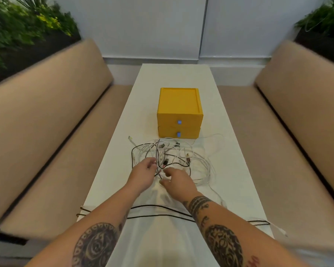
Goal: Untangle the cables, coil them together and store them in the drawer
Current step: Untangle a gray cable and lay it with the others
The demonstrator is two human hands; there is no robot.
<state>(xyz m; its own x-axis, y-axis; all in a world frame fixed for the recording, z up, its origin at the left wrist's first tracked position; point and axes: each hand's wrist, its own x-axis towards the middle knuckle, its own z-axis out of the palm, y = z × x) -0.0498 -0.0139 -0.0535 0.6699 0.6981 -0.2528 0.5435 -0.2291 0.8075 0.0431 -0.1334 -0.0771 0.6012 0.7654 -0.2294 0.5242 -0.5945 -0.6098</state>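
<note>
A tangle of white and black cables (181,157) lies on the white table (239,170), just in front of a yellow two-drawer box (179,112) with both drawers closed. My left hand (143,174) reaches into the near left side of the tangle, its fingers curled among the strands. My right hand (175,182) is beside it at the tangle's near edge, fingers and thumb pinching a cable. A long black cable (162,208) runs across the table under my forearms, its ends hanging off both sides.
Beige upholstered benches (56,151) run along both sides of the narrow table. Green plants (18,26) stand behind the bench backs. A pale wall closes the far end. A thin white cable trails off the table's near right edge (278,229).
</note>
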